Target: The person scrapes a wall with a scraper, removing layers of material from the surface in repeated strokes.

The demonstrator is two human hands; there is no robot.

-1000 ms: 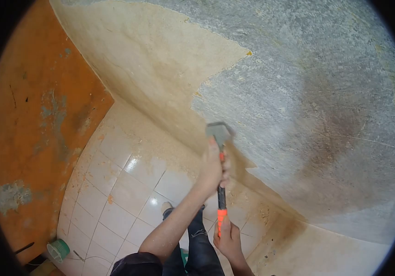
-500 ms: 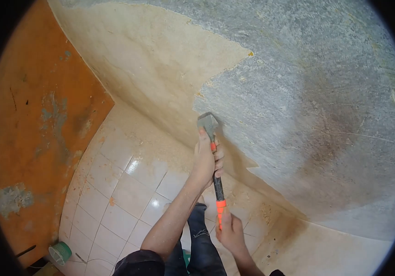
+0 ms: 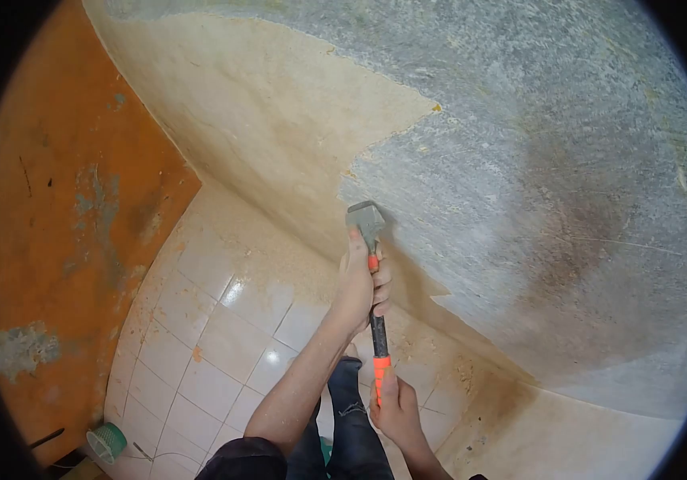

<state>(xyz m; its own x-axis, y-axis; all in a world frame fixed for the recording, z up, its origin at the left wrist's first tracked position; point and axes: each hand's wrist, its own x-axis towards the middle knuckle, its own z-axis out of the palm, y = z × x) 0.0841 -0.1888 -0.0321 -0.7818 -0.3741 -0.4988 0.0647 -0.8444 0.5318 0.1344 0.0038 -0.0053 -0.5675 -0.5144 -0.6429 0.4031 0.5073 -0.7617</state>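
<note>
A long-handled scraper (image 3: 366, 218) has a wide grey head, which lies at the wall near the edge between the cream coating (image 3: 279, 104) and the bare grey surface (image 3: 519, 184). My left hand (image 3: 362, 280) is wrapped round the upper shaft just below the head, its thumb stretched up along it. Lower down, my right hand (image 3: 396, 406) is closed round the orange grip at the handle's end. The blade's very edge is hard to make out.
An orange wall (image 3: 55, 216) with worn patches stands at the left. White floor tiles (image 3: 207, 328) carry dust and crumbs. A green basket (image 3: 107, 442) sits at the lower left. My legs (image 3: 351, 424) are below the hands.
The scraper and both hands sit slightly lower in the view, and the wall's features have also shifted down a little. Both hands keep their hold.
</note>
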